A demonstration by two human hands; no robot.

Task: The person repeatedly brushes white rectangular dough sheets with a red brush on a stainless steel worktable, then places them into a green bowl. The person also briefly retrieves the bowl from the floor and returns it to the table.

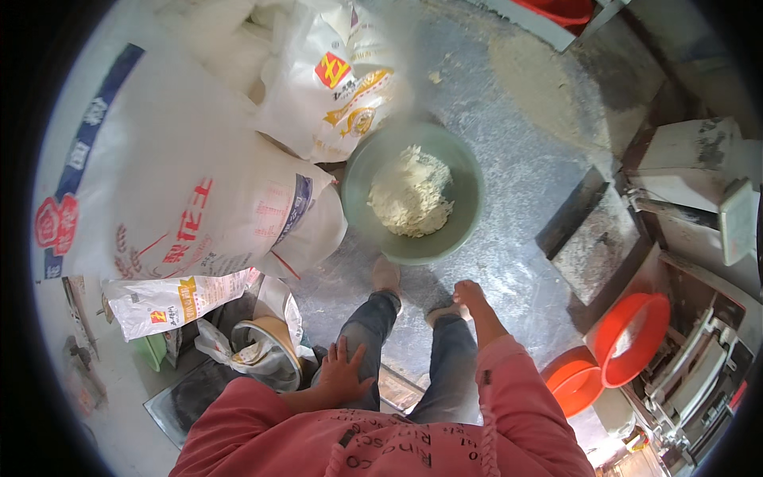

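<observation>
Dusty grey-blue floor point(513, 171) spreads out below, and nearest, the left hand point(344, 374) lies splayed and empty on the thigh point(370, 324); the right hand point(470, 294) hangs lower, its fingers too obscured to tell whether it grips anything. Just ahead, a green basin point(472, 203) already holds a pale heap point(412, 195), loose and lumpy, so its working looks unfinished, with white sacks point(322, 111) beyond.
</observation>
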